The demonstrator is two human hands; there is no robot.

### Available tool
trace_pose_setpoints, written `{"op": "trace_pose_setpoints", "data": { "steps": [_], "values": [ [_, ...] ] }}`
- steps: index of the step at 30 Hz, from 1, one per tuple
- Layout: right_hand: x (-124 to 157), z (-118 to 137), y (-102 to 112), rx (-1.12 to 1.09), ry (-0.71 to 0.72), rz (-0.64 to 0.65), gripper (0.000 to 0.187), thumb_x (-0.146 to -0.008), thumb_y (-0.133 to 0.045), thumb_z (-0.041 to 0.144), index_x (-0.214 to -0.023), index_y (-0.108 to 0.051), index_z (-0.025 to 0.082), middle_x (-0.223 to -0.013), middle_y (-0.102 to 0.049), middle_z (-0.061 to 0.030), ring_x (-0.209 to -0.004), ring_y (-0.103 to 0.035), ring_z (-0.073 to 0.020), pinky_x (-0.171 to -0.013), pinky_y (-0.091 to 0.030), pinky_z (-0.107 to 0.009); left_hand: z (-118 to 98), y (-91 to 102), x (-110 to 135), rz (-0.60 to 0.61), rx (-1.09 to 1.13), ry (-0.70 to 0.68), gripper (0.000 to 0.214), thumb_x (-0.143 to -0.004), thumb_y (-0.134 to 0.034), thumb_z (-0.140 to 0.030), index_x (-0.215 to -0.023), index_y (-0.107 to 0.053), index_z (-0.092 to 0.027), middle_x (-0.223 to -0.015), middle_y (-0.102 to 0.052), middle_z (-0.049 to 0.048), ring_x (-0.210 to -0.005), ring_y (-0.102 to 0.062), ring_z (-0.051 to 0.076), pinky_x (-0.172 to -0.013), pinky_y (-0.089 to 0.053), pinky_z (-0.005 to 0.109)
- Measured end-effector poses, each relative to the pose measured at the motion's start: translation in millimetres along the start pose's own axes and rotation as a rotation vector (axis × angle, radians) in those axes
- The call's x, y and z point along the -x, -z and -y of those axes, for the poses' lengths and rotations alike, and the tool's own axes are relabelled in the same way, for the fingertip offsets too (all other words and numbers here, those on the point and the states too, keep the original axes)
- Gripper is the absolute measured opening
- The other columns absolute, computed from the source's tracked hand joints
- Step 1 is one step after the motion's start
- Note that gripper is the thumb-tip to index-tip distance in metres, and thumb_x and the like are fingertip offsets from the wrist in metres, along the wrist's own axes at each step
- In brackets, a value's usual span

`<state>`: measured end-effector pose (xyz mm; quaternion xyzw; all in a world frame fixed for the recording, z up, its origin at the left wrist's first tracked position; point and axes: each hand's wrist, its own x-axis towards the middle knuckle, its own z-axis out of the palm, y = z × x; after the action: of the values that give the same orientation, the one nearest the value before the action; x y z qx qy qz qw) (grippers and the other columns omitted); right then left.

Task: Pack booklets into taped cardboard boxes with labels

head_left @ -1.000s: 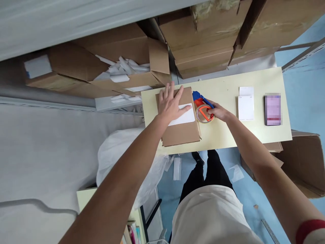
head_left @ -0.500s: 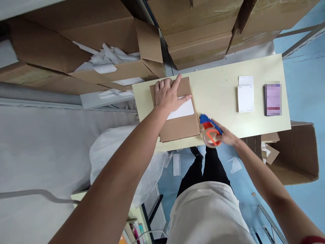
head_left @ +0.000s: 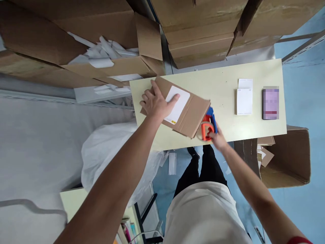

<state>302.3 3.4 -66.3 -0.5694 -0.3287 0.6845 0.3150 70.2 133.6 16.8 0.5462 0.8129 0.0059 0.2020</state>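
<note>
A flat brown cardboard parcel [head_left: 193, 113] with a white label [head_left: 177, 103] lies turned at an angle on the pale yellow table [head_left: 223, 88]. My left hand [head_left: 154, 101] presses on its left end, thumb on the label, fingers curled over the far edge. My right hand [head_left: 215, 137] grips a red and blue tape dispenser [head_left: 208, 126] against the parcel's right near corner, at the table's front edge.
A white pad of labels [head_left: 244, 99] and a purple card [head_left: 270, 102] lie at the table's right. Stacked cardboard boxes [head_left: 203, 30] stand behind. An open carton [head_left: 291, 159] sits on the blue floor at right, a white plastic bag [head_left: 111, 156] at left.
The parcel has been rotated so its right end swings toward me. My right hand brought the tape dispenser from beside the parcel round to its near right corner.
</note>
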Motion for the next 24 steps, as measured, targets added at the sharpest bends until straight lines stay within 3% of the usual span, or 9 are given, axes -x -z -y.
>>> {"op": "trace_pose_setpoints", "data": {
  "steps": [2, 5, 7, 9, 13, 19, 21, 23, 24],
  "values": [
    [-41, 42, 24, 0.030, -0.012, 0.072, 0.085, -0.060, -0.054, 0.015, -0.143, -0.037, 0.026, -0.108, -0.064, -0.0044, -0.086, -0.059, -0.0215, -0.071, -0.052, -0.035, 4, 0.2, 10, -0.011, -0.019, 0.022, 0.103, -0.076, -0.047, -0.070, -0.156, -0.008, -0.019, -0.157, -0.021, 0.0218, -0.142, -0.011, 0.049, -0.107, -0.014, 0.069],
    [-91, 95, 41, 0.103, -0.105, 0.261, 0.070, -0.062, -0.059, 0.017, -0.132, -0.051, 0.022, -0.101, -0.065, -0.0055, -0.083, -0.059, -0.0221, -0.071, -0.052, -0.037, 1, -1.0, 19, 0.011, -0.060, -0.151, 0.097, -0.077, -0.049, -0.070, -0.155, -0.015, -0.023, -0.162, -0.013, 0.0157, -0.146, 0.001, 0.045, -0.110, -0.008, 0.067],
    [-109, 113, 40, 0.183, -0.149, 0.302, 0.065, -0.064, -0.060, 0.017, -0.128, -0.053, 0.021, -0.096, -0.065, -0.0055, -0.080, -0.058, -0.0216, -0.071, -0.052, -0.037, -4, -3.4, 19, 0.043, -0.062, -0.293, 0.093, -0.077, -0.052, -0.068, -0.154, -0.020, -0.026, -0.162, -0.013, 0.0136, -0.147, 0.002, 0.042, -0.112, -0.006, 0.064],
    [-114, 115, 35, 0.255, -0.132, 0.287, 0.069, -0.063, -0.059, 0.014, -0.131, -0.051, 0.021, -0.092, -0.064, -0.0040, -0.080, -0.058, -0.0210, -0.072, -0.051, -0.038, -9, -6.7, 16, 0.053, -0.052, -0.357, 0.092, -0.078, -0.055, -0.066, -0.153, -0.021, -0.027, -0.162, -0.014, 0.0130, -0.148, 0.001, 0.040, -0.113, -0.006, 0.063],
    [-96, 93, 35, 0.294, -0.036, 0.273, 0.081, -0.064, -0.055, 0.012, -0.143, -0.039, 0.024, -0.097, -0.064, -0.0021, -0.085, -0.059, -0.0211, -0.076, -0.052, -0.039, -11, -11.5, 10, 0.041, -0.046, -0.349, 0.093, -0.077, -0.057, -0.065, -0.153, -0.020, -0.027, -0.162, -0.014, 0.0128, -0.148, 0.001, 0.040, -0.113, -0.005, 0.064],
    [-18, 51, 56, 0.483, -0.116, 0.315, 0.085, -0.062, -0.059, 0.010, -0.145, -0.042, 0.023, -0.105, -0.068, -0.0062, -0.083, -0.065, -0.0229, -0.072, -0.056, -0.040, -11, -10.6, 14, 0.044, -0.063, -0.345, 0.091, -0.079, -0.054, -0.067, -0.153, -0.021, -0.027, -0.163, -0.013, 0.0128, -0.149, -0.001, 0.038, -0.114, -0.005, 0.062],
    [0, 47, 39, 0.626, -0.063, 0.282, 0.080, -0.067, -0.059, 0.013, -0.144, -0.043, 0.025, -0.108, -0.068, -0.0061, -0.088, -0.066, -0.0233, -0.079, -0.055, -0.039, -12, -11.4, 14, 0.032, -0.060, -0.355, 0.090, -0.079, -0.052, -0.068, -0.153, -0.022, -0.026, -0.163, -0.013, 0.0128, -0.149, -0.002, 0.038, -0.114, -0.004, 0.062],
    [9, 48, 5, 0.865, 0.024, 0.204, 0.077, -0.071, -0.062, 0.017, -0.145, -0.043, 0.026, -0.108, -0.067, -0.0083, -0.094, -0.065, -0.0261, -0.084, -0.053, -0.040, -14, -13.0, 12, 0.025, -0.050, -0.362, 0.091, -0.079, -0.051, -0.068, -0.153, -0.022, -0.025, -0.163, -0.012, 0.0133, -0.149, -0.001, 0.038, -0.114, -0.003, 0.062],
    [12, 50, -16, 0.983, 0.066, 0.238, 0.074, -0.072, -0.065, 0.021, -0.143, -0.046, 0.028, -0.107, -0.066, -0.0092, -0.094, -0.065, -0.0280, -0.084, -0.052, -0.041, -14, -13.6, 11, 0.025, -0.042, -0.365, 0.091, -0.079, -0.051, -0.069, -0.153, -0.022, -0.025, -0.163, -0.011, 0.0136, -0.149, 0.000, 0.038, -0.114, -0.002, 0.062]
  ]
}}
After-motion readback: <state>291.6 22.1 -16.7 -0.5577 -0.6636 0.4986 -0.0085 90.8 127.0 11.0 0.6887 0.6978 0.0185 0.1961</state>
